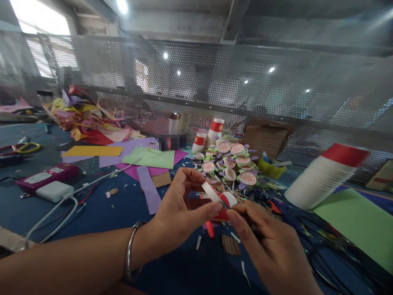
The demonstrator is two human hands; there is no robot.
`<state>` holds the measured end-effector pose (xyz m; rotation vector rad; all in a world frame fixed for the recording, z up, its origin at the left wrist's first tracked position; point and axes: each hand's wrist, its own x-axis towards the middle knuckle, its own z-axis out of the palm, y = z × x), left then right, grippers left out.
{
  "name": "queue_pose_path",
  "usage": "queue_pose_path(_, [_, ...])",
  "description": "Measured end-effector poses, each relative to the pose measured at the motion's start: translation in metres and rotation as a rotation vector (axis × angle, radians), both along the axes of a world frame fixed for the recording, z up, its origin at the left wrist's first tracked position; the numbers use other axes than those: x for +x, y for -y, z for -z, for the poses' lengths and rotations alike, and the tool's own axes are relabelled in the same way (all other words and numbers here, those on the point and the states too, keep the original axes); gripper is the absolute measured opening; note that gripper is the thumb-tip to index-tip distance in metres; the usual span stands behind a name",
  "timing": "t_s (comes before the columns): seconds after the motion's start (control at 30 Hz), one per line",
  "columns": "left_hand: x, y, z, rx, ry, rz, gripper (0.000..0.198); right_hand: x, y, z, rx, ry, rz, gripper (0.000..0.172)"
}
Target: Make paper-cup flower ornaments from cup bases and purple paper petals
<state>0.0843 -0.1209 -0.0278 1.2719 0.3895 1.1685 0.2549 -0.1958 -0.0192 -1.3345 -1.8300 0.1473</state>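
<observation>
Near the centre, my left hand (184, 205) is closed on a red and white paper cup piece (211, 192), its thumb pressed on the lower edge. My right hand (267, 237) grips a thin metal tool (225, 205) whose tip meets the cup piece beside my left thumb; most of the tool is hidden in the fingers. A small orange-red object (210, 229) shows just below the cup piece. Behind my hands lies a pile of round white pieces with red print (229, 162), with green and purple paper parts attached.
A stack of paper cups (325, 176) leans at the right beside green paper (362, 225) and black cables. Coloured sheets (153, 157), a purple device (47, 177), a white adapter (55, 191) and yellow-handled scissors (29, 147) lie left. Mesh (190, 78) stands behind.
</observation>
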Motion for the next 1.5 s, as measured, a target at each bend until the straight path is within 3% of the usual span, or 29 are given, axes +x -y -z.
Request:
queue_pose_path(0.33, [0.000, 0.001, 0.004, 0.116, -0.041, -0.069, 0.046, 0.000, -0.001, -0.001, -0.038, -0.026, -0.030, 0.028])
queue_pose_path(0.73, [0.001, 0.007, 0.005, 0.168, -0.073, -0.043, 0.044, -0.002, 0.002, -0.002, 0.019, 0.011, -0.009, 0.026])
queue_pose_path(1.27, [0.003, 0.010, 0.004, 0.074, -0.138, -0.038, 0.049, -0.003, 0.002, 0.001, 0.030, -0.002, 0.006, 0.025])
queue_pose_path(1.5, [0.005, 0.007, 0.006, 0.195, -0.119, -0.135, 0.045, -0.005, 0.004, -0.001, 0.022, -0.023, 0.033, 0.029])
